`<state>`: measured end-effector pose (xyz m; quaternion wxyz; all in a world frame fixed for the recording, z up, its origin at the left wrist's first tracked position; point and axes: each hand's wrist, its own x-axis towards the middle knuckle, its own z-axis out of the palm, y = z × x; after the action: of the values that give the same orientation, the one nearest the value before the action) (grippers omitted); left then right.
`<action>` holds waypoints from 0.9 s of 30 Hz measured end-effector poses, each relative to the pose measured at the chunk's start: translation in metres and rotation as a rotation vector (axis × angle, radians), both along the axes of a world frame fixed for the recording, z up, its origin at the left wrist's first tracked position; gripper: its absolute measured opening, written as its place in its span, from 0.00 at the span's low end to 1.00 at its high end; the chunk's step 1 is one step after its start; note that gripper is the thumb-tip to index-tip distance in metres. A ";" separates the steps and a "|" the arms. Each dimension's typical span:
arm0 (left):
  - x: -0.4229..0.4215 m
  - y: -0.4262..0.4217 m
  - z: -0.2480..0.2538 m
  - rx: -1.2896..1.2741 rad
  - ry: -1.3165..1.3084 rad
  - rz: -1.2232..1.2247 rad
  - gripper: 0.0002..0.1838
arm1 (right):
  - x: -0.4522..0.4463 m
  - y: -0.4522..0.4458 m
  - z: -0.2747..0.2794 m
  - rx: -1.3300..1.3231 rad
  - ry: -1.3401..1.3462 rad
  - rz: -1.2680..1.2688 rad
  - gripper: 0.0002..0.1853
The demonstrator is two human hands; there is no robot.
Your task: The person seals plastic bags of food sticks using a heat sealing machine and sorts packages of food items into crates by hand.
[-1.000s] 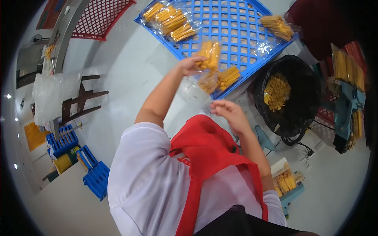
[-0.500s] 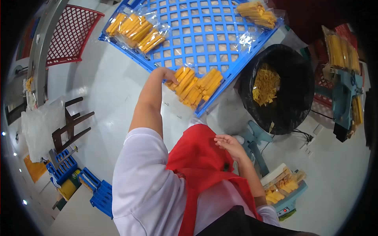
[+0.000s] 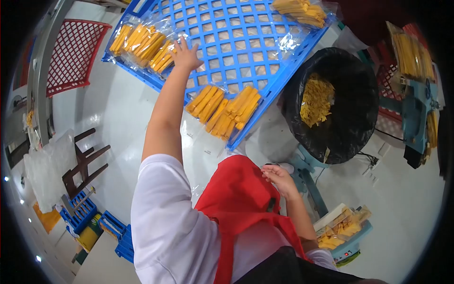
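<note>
My left hand reaches over the blue lattice crate, fingers spread, beside a clear bag of yellow sticks at its left corner. From this view I cannot tell whether the fingertips touch the bag. Nearer to me, at the crate's front corner, lies another packed group of yellow sticks. A further bag of sticks rests at the far right. My right hand hovers by the red apron, its fingers loosely bent and nothing visible in it.
A bin lined with black plastic, holding yellow scraps, stands right of the crate. Teal machines with bagged yellow pieces are at the right. A dark stool and blue baskets stand at the left.
My left hand has left the sticks at the front corner and moved forward and left, its fingers spreading. The crate sits slightly further left in view. My right hand stays by the apron.
</note>
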<state>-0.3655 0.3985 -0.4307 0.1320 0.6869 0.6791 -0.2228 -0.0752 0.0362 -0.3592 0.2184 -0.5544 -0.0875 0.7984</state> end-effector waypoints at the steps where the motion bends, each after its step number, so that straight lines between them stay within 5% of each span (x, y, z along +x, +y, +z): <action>1: 0.008 0.002 0.000 0.125 0.110 -0.060 0.37 | 0.001 -0.002 -0.002 -0.002 0.004 -0.024 0.15; 6: -0.009 0.021 -0.041 -0.112 0.308 0.087 0.33 | 0.015 -0.013 0.002 0.038 -0.049 -0.079 0.14; 8: -0.027 0.019 -0.064 0.116 0.288 0.040 0.23 | 0.028 -0.017 0.010 0.086 -0.090 -0.085 0.15; 13: -0.032 0.009 -0.028 0.090 0.118 0.090 0.19 | 0.075 -0.005 0.040 0.110 -0.389 -0.261 0.16; 18: -0.041 0.005 -0.028 0.103 0.066 0.040 0.19 | 0.080 -0.001 0.048 0.134 -0.414 -0.325 0.15; 20: -0.035 0.006 -0.040 0.335 0.071 -0.119 0.19 | 0.082 -0.004 0.044 0.136 -0.418 -0.317 0.15; 22: -0.021 0.016 -0.034 0.244 0.149 -0.112 0.20 | 0.095 -0.008 0.052 0.391 -0.747 -0.239 0.17; 24: -0.023 0.018 -0.050 0.126 0.238 -0.105 0.20 | 0.152 -0.004 0.083 0.427 -1.447 -0.080 0.26; 27: -0.036 0.021 -0.066 0.123 0.219 0.004 0.20 | 0.189 0.043 0.197 0.884 -1.725 -0.813 0.22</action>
<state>-0.4012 0.4199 -0.4963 0.0154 0.6638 0.7033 -0.2540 0.1136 0.0793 -0.1626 0.5163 -0.7938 -0.3044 -0.1036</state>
